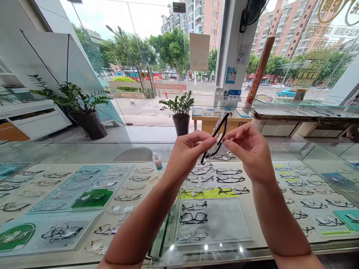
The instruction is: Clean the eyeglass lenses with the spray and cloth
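Held up over the glass counter is a pair of eyeglasses (pixel 223 125) with a dark frame, turned on edge. My left hand (pixel 193 145) pinches it between thumb and fingers from the left side. From the right, the thumb and fingertips of my right hand (pixel 249 145) close on its other side. Below my hands, several more glasses lie in rows in the case, among them a black-framed pair (pixel 193 218) on a grey tray (pixel 230 220).
The counter glass (pixel 84 149) spans the view. A small white bottle (pixel 157 161) stands in the left middle, beside a rounded grey chair back (pixel 133 154). Potted plants (pixel 181 121) (pixel 89 123) stand beyond. Farther right is another display counter (pixel 277 123). Large windows face a street.
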`<action>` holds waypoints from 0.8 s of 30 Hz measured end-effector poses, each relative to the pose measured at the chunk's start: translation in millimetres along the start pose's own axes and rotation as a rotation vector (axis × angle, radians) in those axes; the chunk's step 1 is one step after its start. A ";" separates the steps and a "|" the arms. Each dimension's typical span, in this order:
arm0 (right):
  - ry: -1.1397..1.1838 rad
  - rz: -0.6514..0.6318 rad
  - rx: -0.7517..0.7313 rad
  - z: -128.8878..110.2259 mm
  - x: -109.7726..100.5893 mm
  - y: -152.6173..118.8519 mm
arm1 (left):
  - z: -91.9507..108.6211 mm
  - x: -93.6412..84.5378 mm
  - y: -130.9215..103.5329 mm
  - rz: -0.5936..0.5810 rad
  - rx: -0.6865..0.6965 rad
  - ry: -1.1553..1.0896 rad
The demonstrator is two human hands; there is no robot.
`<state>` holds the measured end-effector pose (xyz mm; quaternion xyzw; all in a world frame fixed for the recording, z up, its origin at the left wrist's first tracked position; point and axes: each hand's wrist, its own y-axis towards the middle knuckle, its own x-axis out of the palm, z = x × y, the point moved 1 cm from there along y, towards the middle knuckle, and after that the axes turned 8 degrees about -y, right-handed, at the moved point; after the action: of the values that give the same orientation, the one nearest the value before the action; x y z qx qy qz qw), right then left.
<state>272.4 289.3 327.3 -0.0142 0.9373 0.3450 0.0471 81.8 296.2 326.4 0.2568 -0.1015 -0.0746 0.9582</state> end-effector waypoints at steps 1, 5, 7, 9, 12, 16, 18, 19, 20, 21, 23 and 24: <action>-0.008 0.015 -0.007 -0.3 -2.0 0.7 | -0.9 0.4 0.1 0.003 0.002 0.007; -0.057 -0.004 -0.006 0.1 -8.5 3.5 | -4.5 0.9 0.8 0.003 0.016 0.046; -0.083 -0.020 0.006 1.7 -10.3 4.7 | -6.2 0.9 1.1 -0.014 0.025 0.064; -0.094 -0.026 0.004 3.1 -11.5 5.6 | -7.7 1.0 1.6 -0.031 0.031 0.076; -0.076 -0.052 0.001 4.1 -12.9 6.3 | -9.1 1.3 2.5 -0.043 0.035 0.074; -0.070 -0.084 0.029 4.1 -15.1 6.4 | -9.6 1.8 3.3 -0.051 0.038 0.100; -0.073 -0.094 0.033 4.3 -16.0 6.7 | -9.4 2.0 3.1 -0.048 0.051 0.135; -0.075 -0.099 0.030 4.4 -16.3 6.9 | -9.3 2.1 2.9 -0.047 0.060 0.150; -0.079 -0.106 0.025 4.5 -16.5 7.1 | -9.2 2.2 2.6 -0.046 0.070 0.161; -0.087 -0.113 0.019 4.6 -16.7 7.3 | -9.0 2.3 2.4 -0.047 0.078 0.168; -0.103 -0.123 0.012 4.6 -16.7 7.7 | -8.9 2.5 1.9 -0.050 0.088 0.173; -0.108 -0.123 0.010 4.5 -16.7 7.8 | -8.9 2.5 1.8 -0.051 0.091 0.174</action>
<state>288.9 298.1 330.5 -0.0531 0.9324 0.3372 0.1187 86.5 301.5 320.2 0.3080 -0.0145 -0.0717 0.9486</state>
